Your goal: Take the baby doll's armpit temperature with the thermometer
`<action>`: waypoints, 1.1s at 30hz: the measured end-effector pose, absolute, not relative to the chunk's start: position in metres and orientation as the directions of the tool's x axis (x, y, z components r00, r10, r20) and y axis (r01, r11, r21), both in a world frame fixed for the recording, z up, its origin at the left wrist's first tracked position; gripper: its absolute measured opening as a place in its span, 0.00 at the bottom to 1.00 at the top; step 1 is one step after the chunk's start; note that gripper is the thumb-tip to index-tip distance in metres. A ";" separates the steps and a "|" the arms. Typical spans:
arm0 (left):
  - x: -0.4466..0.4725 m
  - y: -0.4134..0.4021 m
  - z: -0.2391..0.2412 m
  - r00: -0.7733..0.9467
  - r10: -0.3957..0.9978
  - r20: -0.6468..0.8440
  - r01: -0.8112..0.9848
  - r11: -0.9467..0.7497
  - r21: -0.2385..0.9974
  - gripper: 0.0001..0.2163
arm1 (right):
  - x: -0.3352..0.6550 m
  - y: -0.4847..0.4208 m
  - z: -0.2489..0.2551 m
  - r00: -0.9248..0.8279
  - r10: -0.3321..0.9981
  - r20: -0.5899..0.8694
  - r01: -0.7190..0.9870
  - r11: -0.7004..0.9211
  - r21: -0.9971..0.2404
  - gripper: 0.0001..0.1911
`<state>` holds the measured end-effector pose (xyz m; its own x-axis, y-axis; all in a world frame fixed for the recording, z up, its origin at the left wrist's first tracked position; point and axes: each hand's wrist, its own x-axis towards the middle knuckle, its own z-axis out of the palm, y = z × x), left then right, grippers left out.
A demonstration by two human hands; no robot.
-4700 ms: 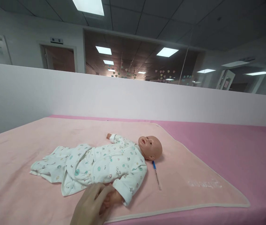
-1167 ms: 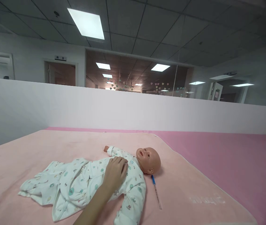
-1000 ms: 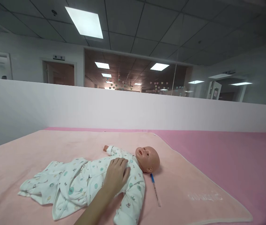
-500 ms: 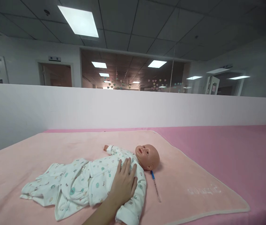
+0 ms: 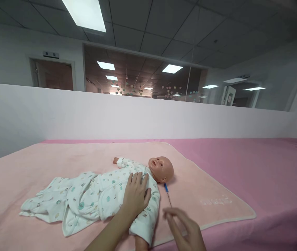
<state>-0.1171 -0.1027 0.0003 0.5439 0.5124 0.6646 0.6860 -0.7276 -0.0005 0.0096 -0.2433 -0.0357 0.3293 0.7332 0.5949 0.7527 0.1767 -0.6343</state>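
Baby doll [image 5: 127, 184] in a white printed romper [image 5: 91, 195] lies on its back on the peach blanket [image 5: 59, 157], head [image 5: 161, 169] to the right. Left hand [image 5: 136, 195] rests flat on the doll's chest, fingers [image 5: 138, 178] spread, pointing toward the head. Right hand [image 5: 183, 230] hovers just right of the doll's near sleeve [image 5: 144, 228], fingers loosely curled, gripping nothing, tips over the near end of the thermometer [image 5: 168, 195]. Thermometer's blue end lies beside the doll's neck. Pink bed cover [image 5: 255, 167] under the blanket.
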 end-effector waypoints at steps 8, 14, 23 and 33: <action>-0.121 -0.104 0.009 0.434 0.555 0.710 0.687 -0.714 0.137 0.15 | 0.040 -0.202 -0.038 0.413 0.700 0.582 0.909 -0.359 -0.213 0.13; -0.121 -0.107 0.011 0.392 0.466 0.793 0.600 -0.783 0.163 0.12 | 0.042 -0.231 0.009 0.686 0.656 0.315 0.693 -0.457 -0.557 0.10; -0.134 -0.102 0.014 0.166 0.423 0.891 0.200 -0.899 0.390 0.16 | -0.007 -0.188 0.084 0.580 0.728 0.365 0.085 0.391 -0.916 0.19; -0.149 -0.075 0.034 -0.516 0.570 0.639 0.088 -0.707 0.701 0.15 | -0.045 -0.112 0.093 0.190 0.923 0.335 -0.097 0.357 -0.929 0.19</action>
<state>-0.1493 -0.0747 0.0338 -0.5161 0.5699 0.6395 0.0879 -0.7074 0.7013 -0.0455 -0.1121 0.0925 0.1902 0.9227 0.3352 -0.0968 0.3574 -0.9289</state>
